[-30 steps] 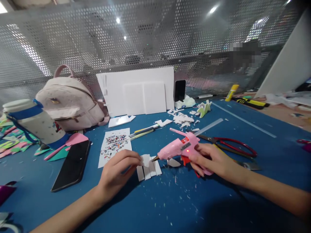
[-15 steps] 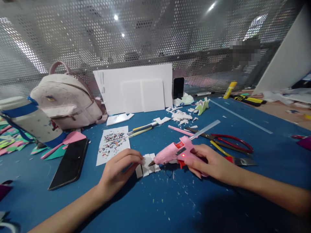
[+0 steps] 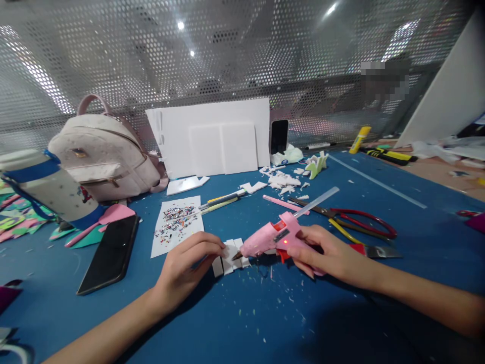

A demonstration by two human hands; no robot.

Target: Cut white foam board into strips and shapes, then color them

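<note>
My right hand is wrapped round the grip of a pink hot glue gun. A small light glows on the gun's side, and a clear glue stick sticks out of its back. Its nozzle tip rests at or just over a row of small white foam board pieces on the blue table. With its fingertips closed at the left part of those pieces, my left hand pinches one; the fingers partly hide it.
Behind the glue gun lie red-handled scissors and white scraps. A paper sheet with colourful bits, a black phone, a tumbler and a backpack stand or lie leftward. White boards lean at the back.
Both hands and the glue gun keep nearly the same pose. The glue stick's rear end sits slightly farther left and lower.
</note>
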